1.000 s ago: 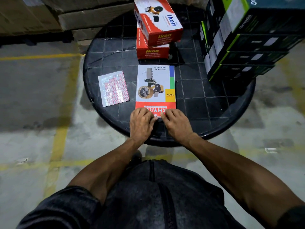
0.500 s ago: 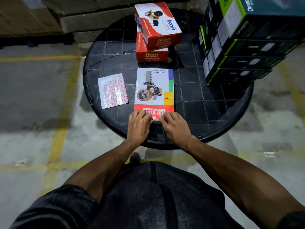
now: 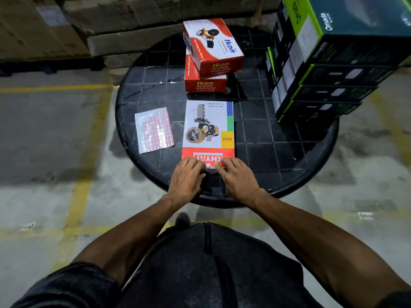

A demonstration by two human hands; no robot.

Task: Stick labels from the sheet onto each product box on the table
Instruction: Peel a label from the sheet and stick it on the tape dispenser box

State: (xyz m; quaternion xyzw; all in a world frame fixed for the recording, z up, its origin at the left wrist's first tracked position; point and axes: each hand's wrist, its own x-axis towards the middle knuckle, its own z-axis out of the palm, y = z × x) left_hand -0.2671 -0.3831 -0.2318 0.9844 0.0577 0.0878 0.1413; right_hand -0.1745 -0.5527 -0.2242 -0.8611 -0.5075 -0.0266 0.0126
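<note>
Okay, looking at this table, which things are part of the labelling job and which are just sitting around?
Part of the job:
- label sheet
- flat carton sealer box, with the left hand and right hand at its near edge
- two stacked Ikon boxes
- stack of dark green-edged boxes

Just there:
- large cardboard cartons behind the round black table

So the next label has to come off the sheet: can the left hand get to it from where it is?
Probably yes: the label sheet lies flat and uncovered just left of the box, nothing between it and the left hand.
</note>
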